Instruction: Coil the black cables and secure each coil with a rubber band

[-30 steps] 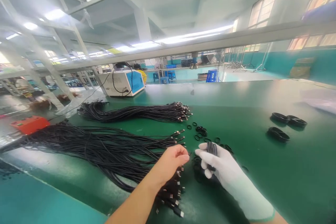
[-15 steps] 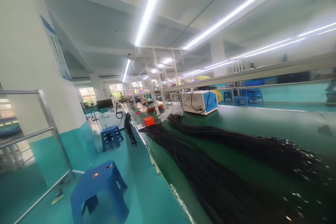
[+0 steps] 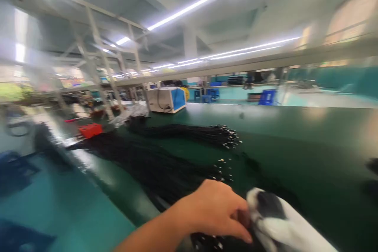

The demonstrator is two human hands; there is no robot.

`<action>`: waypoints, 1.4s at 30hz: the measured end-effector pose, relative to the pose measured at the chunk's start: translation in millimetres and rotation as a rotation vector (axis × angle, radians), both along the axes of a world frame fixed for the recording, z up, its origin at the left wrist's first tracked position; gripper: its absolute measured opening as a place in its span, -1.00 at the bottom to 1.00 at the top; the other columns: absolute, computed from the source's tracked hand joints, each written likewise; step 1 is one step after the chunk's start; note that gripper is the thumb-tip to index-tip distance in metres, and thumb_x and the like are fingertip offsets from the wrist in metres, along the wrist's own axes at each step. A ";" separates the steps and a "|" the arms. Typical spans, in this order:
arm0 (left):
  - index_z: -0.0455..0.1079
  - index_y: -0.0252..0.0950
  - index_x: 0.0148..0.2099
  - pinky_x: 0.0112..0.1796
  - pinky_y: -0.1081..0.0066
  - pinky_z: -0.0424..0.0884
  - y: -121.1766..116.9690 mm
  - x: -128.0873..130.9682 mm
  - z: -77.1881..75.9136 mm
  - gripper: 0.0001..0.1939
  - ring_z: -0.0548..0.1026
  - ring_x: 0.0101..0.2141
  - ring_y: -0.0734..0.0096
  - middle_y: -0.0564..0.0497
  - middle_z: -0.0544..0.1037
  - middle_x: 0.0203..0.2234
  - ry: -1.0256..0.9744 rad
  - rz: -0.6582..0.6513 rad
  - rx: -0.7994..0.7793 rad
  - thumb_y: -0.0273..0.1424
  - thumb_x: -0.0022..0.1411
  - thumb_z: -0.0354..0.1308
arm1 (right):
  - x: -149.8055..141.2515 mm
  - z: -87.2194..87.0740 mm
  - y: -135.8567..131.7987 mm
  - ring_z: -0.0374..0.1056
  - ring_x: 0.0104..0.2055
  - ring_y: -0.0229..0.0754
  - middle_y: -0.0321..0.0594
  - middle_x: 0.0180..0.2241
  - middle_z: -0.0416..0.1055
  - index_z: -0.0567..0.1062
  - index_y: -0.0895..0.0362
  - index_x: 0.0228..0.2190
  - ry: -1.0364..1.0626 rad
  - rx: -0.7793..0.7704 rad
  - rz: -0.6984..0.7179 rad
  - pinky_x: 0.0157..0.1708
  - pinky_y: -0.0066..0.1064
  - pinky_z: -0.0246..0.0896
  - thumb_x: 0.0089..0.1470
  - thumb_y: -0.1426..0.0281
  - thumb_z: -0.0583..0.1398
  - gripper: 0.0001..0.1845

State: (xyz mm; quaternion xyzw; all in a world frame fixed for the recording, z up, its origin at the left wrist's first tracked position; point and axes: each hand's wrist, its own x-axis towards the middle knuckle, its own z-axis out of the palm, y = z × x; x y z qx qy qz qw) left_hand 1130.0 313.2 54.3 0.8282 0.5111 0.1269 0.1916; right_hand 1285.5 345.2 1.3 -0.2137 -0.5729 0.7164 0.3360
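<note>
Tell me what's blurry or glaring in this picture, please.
In the head view, the gloved right hand is badly smeared; in the same head view, ceiling lights glare white, the green table shows pale reflections, and the nearer black cables blur together, individual strands hard to separate.

I'm looking in remotely on what I'd call a factory workshop: a long green tabletop (image 3: 310, 138) bears bundled black cables (image 3: 189, 133) and a boxy white-and-blue machine (image 3: 162, 100), with blue stools (image 3: 207, 98) beyond and tube lights (image 3: 186, 10) running in rows overhead.
</note>
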 end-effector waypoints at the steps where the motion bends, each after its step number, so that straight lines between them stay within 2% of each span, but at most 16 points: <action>1: 0.47 -0.12 -0.33 -0.40 0.48 0.19 1.1 -1.3 2.9 -0.80 0.42 -0.45 0.39 0.17 0.51 -0.58 -0.006 0.026 0.037 -0.18 -0.03 0.28 | 10.3 0.5 6.3 0.20 -0.64 -0.27 -0.34 -0.62 0.29 0.38 0.13 -0.33 -0.033 -0.011 -0.055 -0.67 -0.42 0.19 -0.08 0.29 0.27 -0.73; 3: 0.46 -0.10 -0.25 -0.37 0.48 0.17 4.5 -4.7 5.4 -0.66 0.40 -0.39 0.35 0.19 0.52 -0.57 -0.075 0.126 0.035 -0.19 -0.16 0.35 | 22.1 1.3 17.2 0.14 -0.71 -0.34 -0.37 -0.60 0.30 0.33 0.15 -0.26 -0.082 -0.049 -0.128 -0.73 -0.47 0.10 -0.16 0.37 0.26 -0.64; 5: 0.45 -0.08 -0.19 -0.34 0.49 0.16 8.1 -6.3 3.0 -0.56 0.37 -0.33 0.34 0.21 0.54 -0.50 -0.155 0.186 -0.032 -0.21 -0.22 0.37 | 25.0 1.3 24.2 0.14 -0.73 -0.36 -0.36 -0.55 0.33 0.26 0.17 -0.14 -0.080 -0.080 -0.136 -0.75 -0.50 0.07 -0.21 0.42 0.23 -0.48; 9: 0.42 -0.11 -0.05 -0.32 0.49 0.17 14.7 -6.9 -13.0 -0.52 0.30 -0.32 0.38 0.16 0.54 -0.37 -0.361 0.189 -0.198 -0.29 -0.11 0.29 | 21.1 -0.9 26.7 0.14 -0.75 -0.37 -0.38 -0.57 0.34 0.06 0.23 0.07 -0.088 -0.091 -0.077 -0.77 -0.53 0.06 -0.23 0.45 0.18 -0.22; 14: 0.26 -0.21 0.14 -0.27 0.47 0.24 18.5 -13.0 -34.5 -0.38 0.33 -0.22 0.33 0.01 0.48 -0.17 -0.669 0.156 -0.346 -0.28 -0.01 0.23 | 14.8 -6.4 24.7 0.10 -0.78 -0.36 -0.44 -0.63 0.32 -0.29 0.20 0.20 -0.355 -0.134 -0.089 -0.80 -0.53 0.05 -0.25 0.52 0.13 0.04; 16: 0.23 -0.20 0.15 -0.25 0.46 0.27 17.1 -12.9 -39.1 -0.34 0.33 -0.13 0.26 -0.03 0.43 -0.09 -0.694 0.154 -0.353 -0.28 -0.03 0.26 | 11.0 -10.6 23.9 0.10 -0.78 -0.38 -0.39 -0.56 0.34 -0.36 0.15 0.21 -0.433 -0.132 -0.108 -0.82 -0.53 0.03 -0.25 0.50 0.16 0.10; 20: 0.22 -0.11 0.15 -0.20 0.44 0.29 11.4 -4.7 -42.7 -0.31 0.30 -0.04 0.22 -0.02 0.36 0.00 -0.631 0.179 -0.322 -0.31 -0.07 0.29 | 2.4 -25.6 24.7 0.22 -0.69 -0.33 -0.06 -0.18 0.34 -0.34 0.07 0.23 -0.557 -0.051 -0.148 -0.81 -0.49 0.01 -0.30 0.43 0.24 0.18; 22: 0.25 -0.05 0.12 -0.17 0.40 0.28 9.1 1.0 -41.8 -0.30 0.32 -0.07 0.20 0.01 0.39 -0.05 -0.512 0.219 -0.277 -0.28 -0.12 0.31 | -1.5 -35.7 26.6 0.31 -0.60 -0.22 -0.05 -0.22 0.38 -0.31 0.11 0.24 -0.636 0.048 -0.235 -0.71 -0.43 0.10 -0.31 0.47 0.24 0.19; 25: 0.32 -0.06 0.04 -0.17 0.30 0.27 11.3 4.2 -36.8 -0.27 0.35 -0.15 0.12 0.01 0.41 -0.16 -0.284 0.286 -0.203 -0.17 -0.26 0.36 | -4.4 -46.0 27.3 0.36 -0.46 -0.08 -0.19 -0.43 0.42 -0.22 0.13 0.24 -0.687 0.260 -0.353 -0.45 -0.30 0.22 -0.31 0.55 0.21 0.13; 27: 0.40 -0.12 -0.06 -0.22 0.31 0.28 18.3 -0.1 -31.8 -0.37 0.39 -0.23 0.14 0.03 0.44 -0.26 -0.187 0.244 -0.230 -0.20 -0.29 0.36 | -4.0 -43.4 24.4 0.37 -0.34 -0.04 -0.20 -0.38 0.43 -0.02 0.04 0.21 -0.670 0.423 -0.332 -0.29 -0.23 0.22 -0.28 0.53 0.20 -0.01; 29: 0.46 -0.18 -0.20 -0.32 0.38 0.30 28.3 -7.3 -28.1 -0.64 0.41 -0.35 0.26 0.07 0.48 -0.38 -0.210 0.137 -0.362 -0.30 -0.15 0.26 | -2.1 -31.6 19.5 0.35 -0.29 -0.04 -0.20 -0.32 0.39 0.30 0.00 0.01 -0.695 0.543 -0.321 -0.26 -0.23 0.21 -0.22 0.49 0.17 -0.35; 31: 0.47 -0.22 -0.32 -0.43 0.46 0.28 37.7 -12.8 -27.8 -0.82 0.40 -0.47 0.40 0.10 0.50 -0.47 -0.311 0.079 -0.497 -0.38 -0.01 0.08 | 1.6 -14.6 14.3 0.32 -0.30 -0.08 -0.21 -0.32 0.34 0.41 0.04 -0.31 -0.695 0.612 -0.358 -0.28 -0.25 0.21 -0.19 0.48 0.15 -0.71; 33: 0.45 -0.25 -0.40 -0.49 0.49 0.26 42.6 -13.5 -31.0 -0.78 0.37 -0.54 0.46 0.10 0.50 -0.52 -0.389 0.100 -0.535 -0.43 0.04 -0.04 | 7.8 1.4 10.9 0.30 -0.35 -0.18 -0.22 -0.21 0.29 0.37 0.08 -0.43 -0.557 0.544 -0.270 -0.34 -0.33 0.22 -0.23 0.52 0.16 -0.80; 36: 0.42 -0.29 -0.46 -0.54 0.51 0.22 38.7 -8.1 -35.3 -0.80 0.33 -0.59 0.49 0.08 0.48 -0.61 -0.406 0.129 -0.548 -0.44 0.03 -0.03 | 20.9 13.5 11.0 0.23 -0.58 -0.38 -0.19 -0.06 0.25 0.28 0.08 -0.37 -0.171 0.146 0.073 -0.64 -0.49 0.13 -0.31 0.50 0.24 -0.63; 38: 0.42 -0.31 -0.40 -0.55 0.52 0.24 31.2 -4.7 -33.2 -0.86 0.33 -0.58 0.50 0.07 0.50 -0.59 -0.550 0.150 -0.602 -0.44 -0.01 0.04 | 29.0 13.3 13.7 0.14 -0.73 -0.46 -0.16 -0.16 0.34 0.20 0.07 -0.33 0.038 -0.057 0.196 -0.77 -0.56 -0.06 -0.27 0.36 0.30 -0.55; 42: 0.31 -0.31 -0.35 -0.58 0.56 0.25 19.4 0.5 -22.6 -0.85 0.37 -0.54 0.53 0.04 0.51 -0.49 -1.093 0.316 -0.555 -0.49 -0.07 0.16 | 33.3 4.9 17.9 0.20 -0.72 -0.39 -0.28 -0.42 0.41 0.16 0.06 -0.34 0.212 -0.091 0.223 -0.74 -0.57 -0.02 -0.20 0.11 0.31 -0.48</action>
